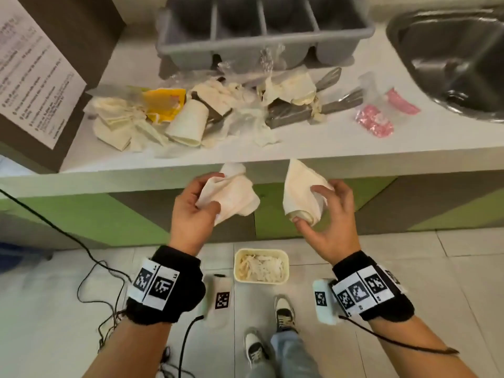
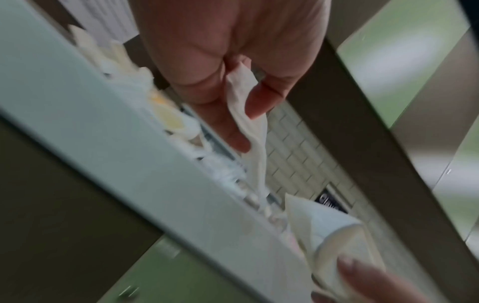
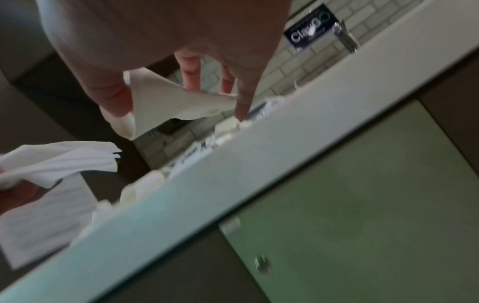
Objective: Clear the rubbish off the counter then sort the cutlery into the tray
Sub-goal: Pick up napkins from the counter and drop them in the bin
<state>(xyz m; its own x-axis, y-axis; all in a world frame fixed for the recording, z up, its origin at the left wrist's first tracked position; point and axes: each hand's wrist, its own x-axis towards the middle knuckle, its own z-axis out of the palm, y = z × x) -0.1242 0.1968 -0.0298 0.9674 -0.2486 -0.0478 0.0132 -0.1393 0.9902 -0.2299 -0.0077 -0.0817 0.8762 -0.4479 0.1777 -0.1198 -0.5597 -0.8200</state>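
Though blurred, a dark wall sign [image 3: 311,30] reads roughly "Clay". On the counter [image 1: 300,156], the grey tray [image 1: 261,28] has bare compartments; cutlery [image 1: 313,105] lies under napkins beside it. A floor tub [image 1: 261,265] holds crumpled paper. Above it, the left hand [image 1: 192,211] grips a tissue [image 1: 231,196]; the right hand [image 1: 331,214] grips a napkin [image 1: 300,192].

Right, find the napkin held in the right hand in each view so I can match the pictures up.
Head: the folded napkin is right of centre, gripped by the right hand below the counter edge.
Left wrist: bottom right, with only the fingertips of the right hand showing.
Right wrist: upper left of centre, hanging under the palm.
Shared landmark: the pale counter edge, which crosses all three views.
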